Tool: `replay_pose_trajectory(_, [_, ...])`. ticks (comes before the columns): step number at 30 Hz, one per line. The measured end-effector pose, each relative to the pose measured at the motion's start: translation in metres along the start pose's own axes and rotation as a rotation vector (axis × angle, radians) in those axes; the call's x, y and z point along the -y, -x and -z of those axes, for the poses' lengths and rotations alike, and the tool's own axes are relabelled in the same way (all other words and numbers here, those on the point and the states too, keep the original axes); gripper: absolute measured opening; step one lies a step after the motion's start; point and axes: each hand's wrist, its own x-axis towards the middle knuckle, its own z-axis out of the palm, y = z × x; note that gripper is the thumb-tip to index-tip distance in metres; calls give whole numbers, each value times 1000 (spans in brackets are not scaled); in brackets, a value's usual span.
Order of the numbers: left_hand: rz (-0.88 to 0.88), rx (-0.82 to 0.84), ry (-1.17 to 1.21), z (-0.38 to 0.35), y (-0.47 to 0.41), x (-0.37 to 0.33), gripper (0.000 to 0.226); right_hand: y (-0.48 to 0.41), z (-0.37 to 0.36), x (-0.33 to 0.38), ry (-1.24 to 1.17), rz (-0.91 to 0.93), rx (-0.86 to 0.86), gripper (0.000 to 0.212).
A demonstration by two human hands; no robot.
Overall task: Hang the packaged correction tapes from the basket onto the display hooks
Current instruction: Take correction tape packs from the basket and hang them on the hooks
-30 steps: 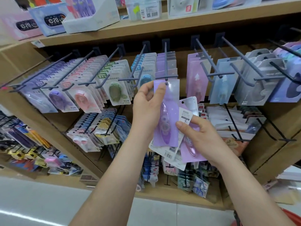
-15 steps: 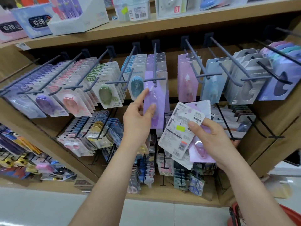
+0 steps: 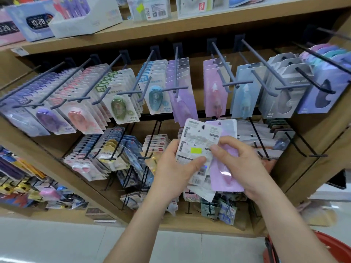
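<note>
Both hands hold a small stack of packaged correction tapes in front of the lower hooks. My left hand [image 3: 174,171] pinches the front pack [image 3: 195,147], which shows its white printed back with a yellow sticker. My right hand [image 3: 245,164] grips the purple packs [image 3: 224,168] behind it, thumb on top. Above them a purple pack [image 3: 183,103] hangs at the front of a grey display hook [image 3: 176,73], with more purple packs behind it.
Rows of grey hooks carry purple, pink, green, blue and grey tape packs across the upper rail. Lower hooks [image 3: 296,143] hold more stationery. A wooden shelf [image 3: 171,23] above bears boxes. The red basket [image 3: 334,249] rim shows at bottom right on the floor.
My left hand let go of the purple pack, which now hangs on the hook, and came down to pinch the front pack of the stack in my right hand.
</note>
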Motion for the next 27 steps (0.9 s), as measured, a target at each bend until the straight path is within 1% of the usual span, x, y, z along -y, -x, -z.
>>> replay_pose_trajectory(1, [-51, -86, -70, 2, 2, 1, 32, 0, -1, -2, 24, 4, -34, 19])
replay_pose_trajectory(2, [-135, -169, -201, 3, 3, 2, 30, 0, -2, -3, 35, -2, -66, 23])
replay_pose_trajectory(3, [-266, -251, -395, 6, 4, 4, 29, 0, -3, -3, 39, -14, -84, 27])
replay_pose_trajectory(5, [-512, -321, -835, 13, 3, 10, 40, 3, -7, -1, 25, -34, -52, 29])
replay_pose_trajectory(6, [-579, -320, -980, 14, 4, 13, 50, 4, -11, 1, -1, -27, -11, 30])
replay_pose_trajectory(7, [-600, -307, -1064, 14, 4, 17, 60, 5, -14, 1, -34, -15, 18, 31])
replay_pose_trajectory(8, [-579, -285, -1094, 13, 7, 18, 67, 6, -16, 2, -65, -4, 23, 33])
replay_pose_trajectory(10, [-504, -215, -1081, 11, 14, 18, 76, 4, -18, 1, -91, 5, -22, 27])
replay_pose_trajectory(12, [-443, -80, -1000, 10, 22, 18, 78, 4, -17, -2, -91, 13, -66, 22])
replay_pose_trajectory(13, [-377, 19, -871, 12, 24, 16, 78, 4, -15, -3, -78, 24, -76, 23])
replay_pose_trajectory(14, [-293, 104, -693, 15, 26, 12, 77, 4, -13, -3, -51, 34, -72, 23])
replay_pose_trajectory(15, [-231, 142, -493, 17, 25, 6, 75, 3, -11, -4, -15, 44, -69, 24])
replay_pose_trajectory(16, [-207, 114, -324, 19, 23, 0, 69, 3, -9, -3, 12, 54, -60, 24])
replay_pose_trajectory(18, [-215, -15, -133, 22, 13, -7, 53, 4, -8, 0, 39, 71, -14, 24])
replay_pose_trajectory(19, [-192, -29, -56, 22, 7, -10, 42, 5, -10, 2, 61, 79, 23, 24])
replay_pose_trajectory(20, [-140, -9, 21, 21, 4, -15, 32, 5, -12, 3, 95, 85, 59, 24])
replay_pose_trajectory(21, [-74, 18, 89, 19, 2, -19, 27, 5, -15, 4, 132, 91, 92, 23])
replay_pose_trajectory(23, [37, 47, 191, 15, 2, -22, 24, 5, -18, 5, 186, 116, 136, 23])
replay_pose_trajectory(25, [83, -4, 289, 11, 3, -22, 21, 5, -18, 6, 177, 127, 154, 24])
replay_pose_trajectory(27, [83, -92, 409, 9, 0, -21, 21, 5, -15, 6, 195, 114, 191, 16])
